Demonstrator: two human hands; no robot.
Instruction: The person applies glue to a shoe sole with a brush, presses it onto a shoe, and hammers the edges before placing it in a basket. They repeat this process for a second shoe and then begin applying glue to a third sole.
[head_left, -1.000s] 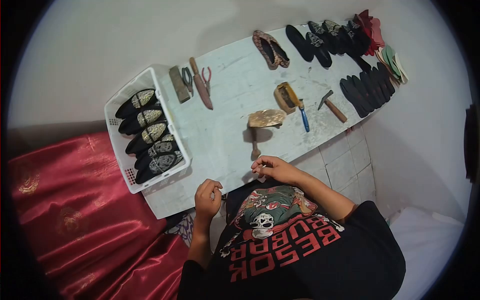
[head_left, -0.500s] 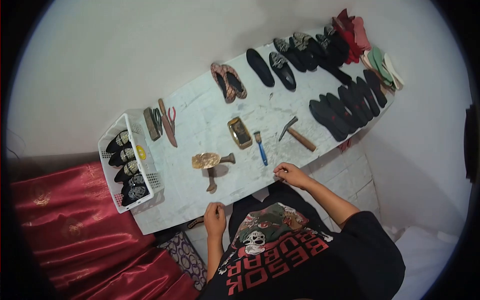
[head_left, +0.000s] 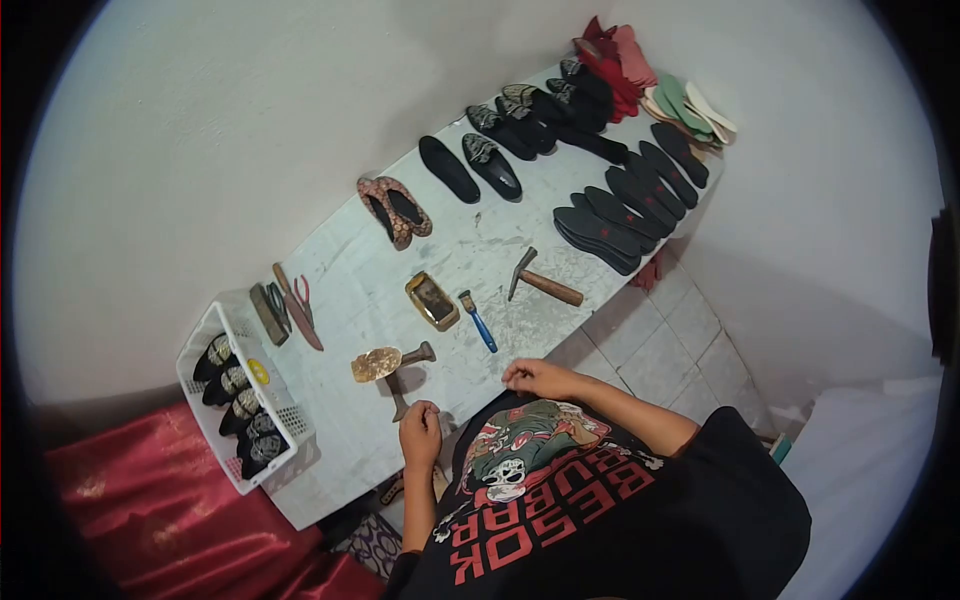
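Note:
My left hand (head_left: 420, 432), its fingers curled with nothing visible in them, is at the table's front edge beside a leg of the cobbler's shoe anvil (head_left: 377, 365). A little to the right, my right hand (head_left: 540, 378) hovers by the edge, empty, with loosely bent fingers slightly apart. Nearest to it lies a blue-handled brush (head_left: 479, 322). Behind the brush is a stained rectangular tin (head_left: 432, 301) holding something dark. A hammer (head_left: 549, 288) with a wooden handle rests farther right.
On the left stands a white plastic basket (head_left: 292, 418) with decorated shoes. Pliers (head_left: 302, 290), a knife (head_left: 300, 312) and a brown block (head_left: 268, 315) lie beside it. Patterned flats (head_left: 395, 212), black shoes (head_left: 492, 167), dark soles (head_left: 600, 230) and pale insoles (head_left: 690, 105) line the back and right.
The view has turned and shifted, so the table's things sit farther left. My left hand is now closer to the anvil's leg. Neither hand has picked anything up.

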